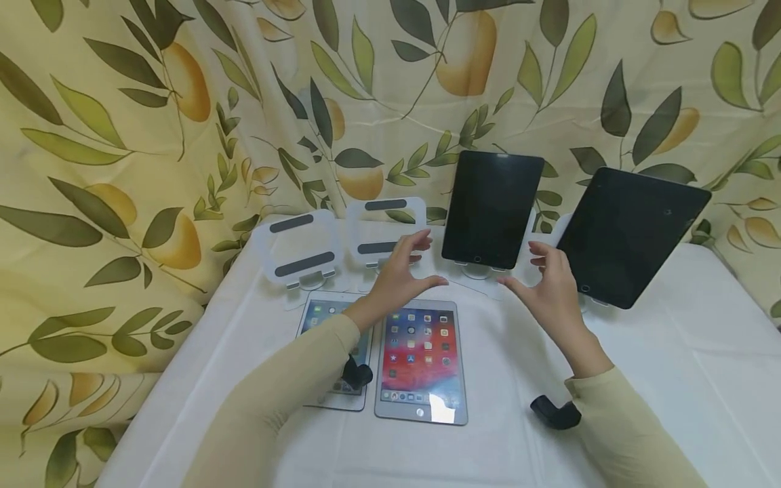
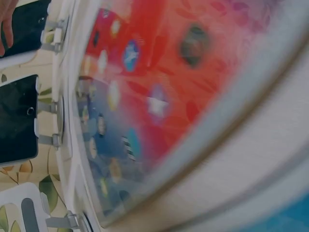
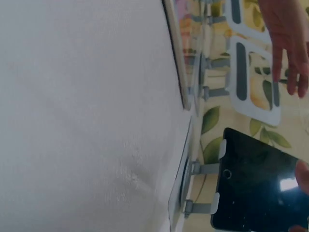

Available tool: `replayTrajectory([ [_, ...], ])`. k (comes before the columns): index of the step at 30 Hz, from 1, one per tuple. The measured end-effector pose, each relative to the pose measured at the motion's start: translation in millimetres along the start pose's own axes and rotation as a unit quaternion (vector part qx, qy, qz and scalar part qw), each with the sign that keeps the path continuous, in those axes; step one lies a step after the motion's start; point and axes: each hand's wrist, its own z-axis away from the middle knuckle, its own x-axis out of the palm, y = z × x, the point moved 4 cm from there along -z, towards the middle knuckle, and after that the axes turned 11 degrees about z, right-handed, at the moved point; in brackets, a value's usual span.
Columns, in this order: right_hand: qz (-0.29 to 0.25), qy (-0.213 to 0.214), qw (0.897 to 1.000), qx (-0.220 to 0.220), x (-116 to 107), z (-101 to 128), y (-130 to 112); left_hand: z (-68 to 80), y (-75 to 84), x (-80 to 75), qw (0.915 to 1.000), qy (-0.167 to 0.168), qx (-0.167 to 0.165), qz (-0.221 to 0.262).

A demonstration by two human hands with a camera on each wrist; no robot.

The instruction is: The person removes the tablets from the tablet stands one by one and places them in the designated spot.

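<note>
My left hand [image 1: 396,276] is raised over the top of a tablet with a red and blue lit screen [image 1: 421,366], its thumb spread from the fingers and nothing in its grasp. A second lit tablet [image 1: 329,308] lies beside it, partly covered by the left sleeve. To the right, my right hand [image 1: 552,291] hovers with thumb and fingers apart, also holding nothing. It is between a dark tablet [image 1: 493,210] on a stand and a larger dark tablet [image 1: 634,234] leaning on another. In the right wrist view, right fingertips [image 3: 302,176] overlap a dark tablet [image 3: 260,183].
Two white stands with grey pads, a left one [image 1: 302,247] and one beside it [image 1: 386,224], stand at the back left. A white cloth [image 1: 500,447] covers the table. Behind hangs a leaf-and-fruit patterned curtain [image 1: 244,81]. Black wrist mounts [image 1: 555,413] stick out from the sleeves.
</note>
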Motion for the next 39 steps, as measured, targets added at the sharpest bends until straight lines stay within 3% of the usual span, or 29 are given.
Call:
replayTrajectory([
  [7,0.039,0.050,0.998,0.016,-1.4,-15.1,4.6,-20.7,-9.4,5.9,0.9993,0.019,-0.028,0.015],
  [13,-0.010,0.043,0.998,0.039,5.4,-30.0,12.8,-39.7,-14.6,12.7,0.9981,0.017,-0.057,0.013],
  [17,-0.029,0.041,0.997,0.051,10.5,-37.4,18.3,-53.6,-17.2,17.4,0.9951,0.026,-0.095,-0.010],
  [24,0.010,0.034,0.997,0.070,16.6,-48.0,23.8,-75.1,-20.8,21.6,0.9868,0.067,-0.131,-0.067],
  [34,0.038,-0.013,0.995,0.093,19.3,-61.7,18.1,-81.7,-32.2,30.7,0.9773,0.063,-0.179,-0.093],
  [39,0.032,-0.027,0.992,0.122,18.5,-67.3,17.8,-87.0,-33.7,35.6,0.9773,0.064,-0.173,-0.104],
])
